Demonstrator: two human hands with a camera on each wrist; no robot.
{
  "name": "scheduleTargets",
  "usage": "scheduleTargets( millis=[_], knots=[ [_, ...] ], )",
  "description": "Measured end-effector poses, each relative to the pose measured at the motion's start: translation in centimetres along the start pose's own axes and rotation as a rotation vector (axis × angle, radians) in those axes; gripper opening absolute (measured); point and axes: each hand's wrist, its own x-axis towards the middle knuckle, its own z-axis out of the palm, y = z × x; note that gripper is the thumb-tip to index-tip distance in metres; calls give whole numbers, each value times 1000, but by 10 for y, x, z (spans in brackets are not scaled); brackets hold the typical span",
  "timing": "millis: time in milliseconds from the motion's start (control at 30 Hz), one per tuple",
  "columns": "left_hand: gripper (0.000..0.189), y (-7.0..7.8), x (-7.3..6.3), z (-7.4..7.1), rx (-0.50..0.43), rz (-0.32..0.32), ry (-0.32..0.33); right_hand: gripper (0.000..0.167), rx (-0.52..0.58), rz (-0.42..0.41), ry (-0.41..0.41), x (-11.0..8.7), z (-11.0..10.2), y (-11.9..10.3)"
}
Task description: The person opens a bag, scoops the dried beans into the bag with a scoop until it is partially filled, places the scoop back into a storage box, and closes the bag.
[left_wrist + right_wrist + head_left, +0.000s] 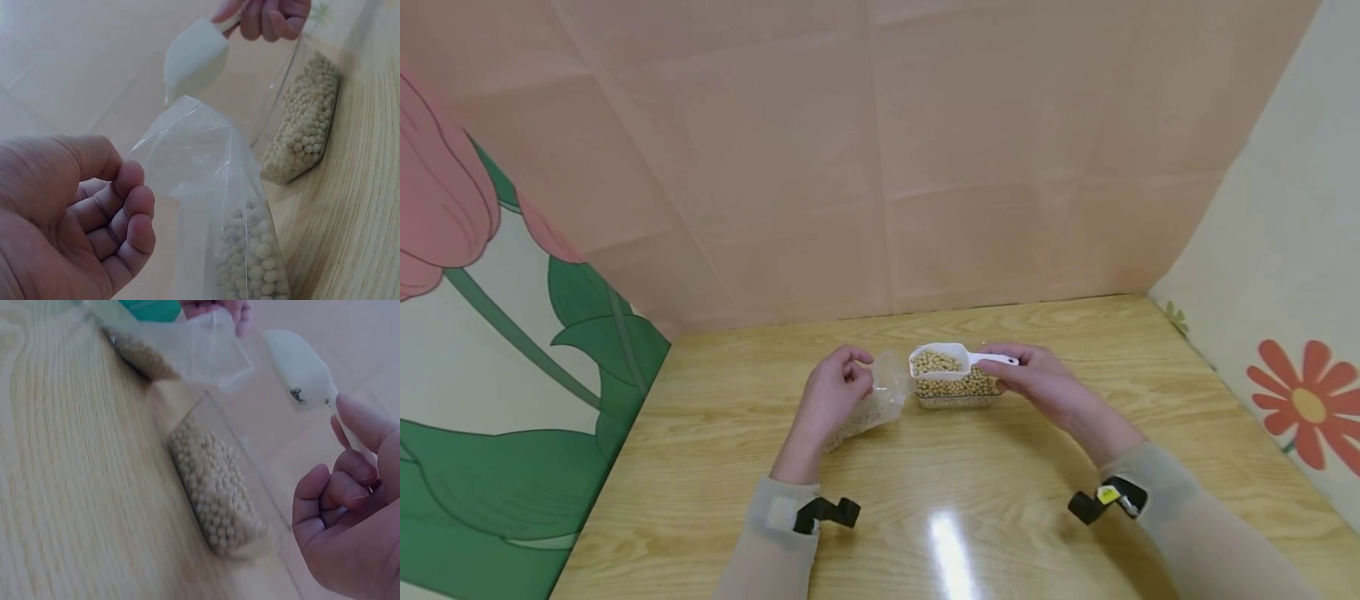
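My right hand (1037, 379) holds a white scoop (967, 358) by its handle, with pale round beans (936, 361) heaped in its bowl. The scoop is raised over a clear rectangular container (955, 402) partly filled with the same kind of beans, seen from the side in the right wrist view. To the left, my left hand (838, 387) pinches the upper edge of a clear plastic bag (187, 150), its fingers curled. More beans (250, 262) lie in the lower part of the bag. In the left wrist view the scoop's tip is close to the bag's mouth.
Bag and container stand on a wood-grain table (700, 500). A pink sheet (880, 167) hangs behind it. Painted walls with flowers (1307, 406) flank both sides. Each wrist wears a black camera mount (827, 512).
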Motion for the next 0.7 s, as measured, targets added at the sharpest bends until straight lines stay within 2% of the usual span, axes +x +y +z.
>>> scheduleTargets(
  millis=[433,700],
  knots=[
    [30,0,-1,-3,6,-5,21,46,-200,-14,-2,13,31,-18],
    [28,4,-1,-6,8,17,46,49,-390,-58,17,14,49,-38]
  ],
)
